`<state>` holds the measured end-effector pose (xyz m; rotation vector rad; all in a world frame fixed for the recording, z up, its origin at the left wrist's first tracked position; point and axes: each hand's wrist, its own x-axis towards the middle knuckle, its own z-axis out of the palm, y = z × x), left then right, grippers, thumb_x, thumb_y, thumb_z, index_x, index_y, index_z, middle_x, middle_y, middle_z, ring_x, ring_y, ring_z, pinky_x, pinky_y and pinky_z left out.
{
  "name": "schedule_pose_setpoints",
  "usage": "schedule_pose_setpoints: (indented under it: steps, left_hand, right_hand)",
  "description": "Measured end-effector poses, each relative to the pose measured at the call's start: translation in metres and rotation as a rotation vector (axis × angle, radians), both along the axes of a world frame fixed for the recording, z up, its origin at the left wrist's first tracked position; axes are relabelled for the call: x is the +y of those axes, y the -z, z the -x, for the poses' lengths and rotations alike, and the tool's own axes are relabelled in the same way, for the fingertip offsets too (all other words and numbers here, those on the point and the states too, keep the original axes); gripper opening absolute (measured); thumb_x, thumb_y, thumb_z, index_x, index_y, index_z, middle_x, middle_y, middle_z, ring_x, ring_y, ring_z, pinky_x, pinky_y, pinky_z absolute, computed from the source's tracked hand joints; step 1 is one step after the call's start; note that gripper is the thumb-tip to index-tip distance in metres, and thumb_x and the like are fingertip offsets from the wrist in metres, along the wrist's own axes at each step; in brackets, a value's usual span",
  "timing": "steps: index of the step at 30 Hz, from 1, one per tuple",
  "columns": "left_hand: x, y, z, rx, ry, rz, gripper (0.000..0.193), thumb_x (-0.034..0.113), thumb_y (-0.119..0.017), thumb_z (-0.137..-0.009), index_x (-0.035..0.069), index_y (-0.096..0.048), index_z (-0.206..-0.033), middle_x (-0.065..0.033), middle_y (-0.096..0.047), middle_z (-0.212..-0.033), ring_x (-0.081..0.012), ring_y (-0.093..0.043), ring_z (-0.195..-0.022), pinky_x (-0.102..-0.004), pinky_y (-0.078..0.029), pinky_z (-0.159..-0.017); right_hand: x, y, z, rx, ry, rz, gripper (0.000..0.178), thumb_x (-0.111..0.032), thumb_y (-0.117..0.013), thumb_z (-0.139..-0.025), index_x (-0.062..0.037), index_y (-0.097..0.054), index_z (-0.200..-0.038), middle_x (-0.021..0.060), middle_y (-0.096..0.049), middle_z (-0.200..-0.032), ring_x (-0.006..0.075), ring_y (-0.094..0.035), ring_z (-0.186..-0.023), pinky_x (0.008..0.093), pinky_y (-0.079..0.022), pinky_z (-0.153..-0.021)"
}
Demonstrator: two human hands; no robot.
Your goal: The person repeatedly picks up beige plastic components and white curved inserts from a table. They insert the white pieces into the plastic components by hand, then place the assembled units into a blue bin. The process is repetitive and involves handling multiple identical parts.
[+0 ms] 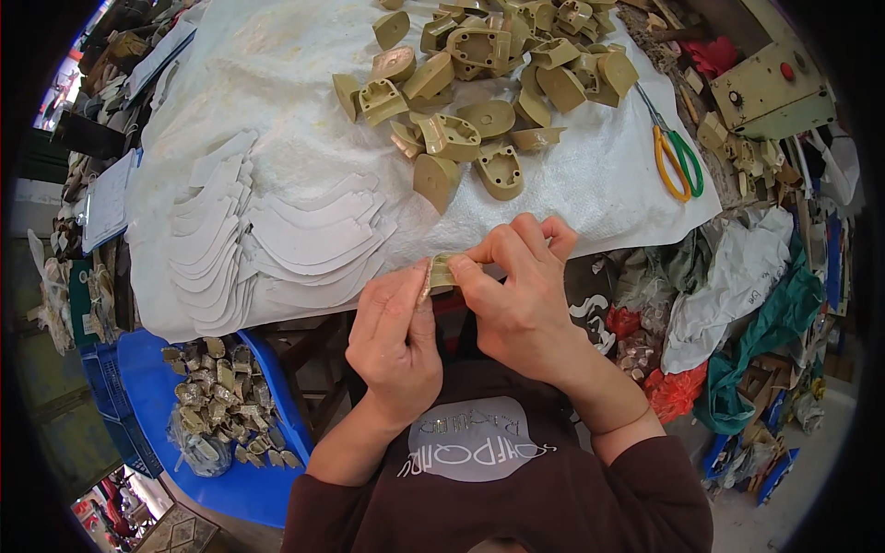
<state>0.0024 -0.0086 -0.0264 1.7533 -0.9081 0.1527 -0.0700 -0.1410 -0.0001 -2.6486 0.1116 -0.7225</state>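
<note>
Just off the front edge of the worktable, a small olive-tan shoe heel (443, 273) is pinched between my two hands. My left hand (396, 334) has its fingers closed on the heel's left side, where a pale edge shows along the fingertips. From the right, the thumb and bent fingers of my right hand (516, 293) press on the same piece; its underside is hidden. Beyond my hands lies a loose pile of olive-tan heels (484, 118), some with hollow, holed sides up. Left of my hands, thin white curved pieces (318, 235) lie fanned out in overlapping rows.
A white sheet (295, 101) covers the table. Scissors (678, 161) with orange and green handles lie near its right edge. A blue bin (212, 488) with many covered heels stands lower left. Bags and cloth (728, 295) crowd the right side, below a control box (770, 88).
</note>
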Motion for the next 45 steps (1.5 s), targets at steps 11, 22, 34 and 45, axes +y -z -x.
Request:
schedule_pose_setpoints:
  steps: [11,22,34,45]
  left_hand:
    - [-0.006,0.015,-0.018,0.1,0.184,0.212,0.013,0.004,-0.067,-0.082,0.001,-0.062,-0.093,-0.0066,-0.057,-0.083,-0.0193,-0.051,-0.071,-0.0276,-0.042,-0.063]
    - [-0.006,0.005,-0.015,-0.116,0.203,0.206,0.016,0.004,-0.074,-0.072,0.006,-0.064,-0.084,-0.0016,-0.052,-0.069,-0.0204,-0.047,-0.065,-0.0304,-0.039,-0.057]
    - [0.019,-0.006,-0.035,-0.145,0.084,0.198,0.027,-0.003,-0.075,-0.068,0.011,-0.06,-0.086,-0.0036,-0.05,-0.079,-0.0227,-0.048,-0.078,-0.0325,-0.041,-0.07]
    - [0.01,-0.007,-0.018,-0.137,0.321,0.227,0.033,-0.009,-0.069,-0.064,0.006,-0.056,-0.091,-0.013,-0.062,-0.094,-0.0278,-0.064,-0.081,-0.0343,-0.045,-0.066]
  right_hand:
    - [-0.015,0.02,-0.003,-0.18,-0.296,-0.49,0.039,0.004,-0.068,-0.06,-0.008,-0.06,-0.097,0.0036,-0.05,-0.083,0.0219,-0.047,-0.081,0.0388,-0.026,-0.079]
    - [-0.02,0.009,0.001,-0.036,-0.386,-0.409,0.036,-0.001,-0.068,-0.063,-0.009,-0.061,-0.097,0.0018,-0.052,-0.087,0.0207,-0.047,-0.083,0.0382,-0.028,-0.079]
    - [-0.002,-0.003,0.012,-0.163,-0.135,-0.565,0.037,-0.021,-0.073,-0.078,-0.0052,-0.058,-0.108,0.0147,-0.055,-0.117,0.0244,-0.052,-0.099,0.0367,-0.042,-0.084]
    - [0.01,0.017,0.016,-0.148,-0.157,-1.596,0.027,-0.018,-0.041,-0.1,0.0036,-0.048,-0.114,0.0184,-0.061,-0.111,0.0163,-0.06,-0.099,0.031,-0.049,-0.087]
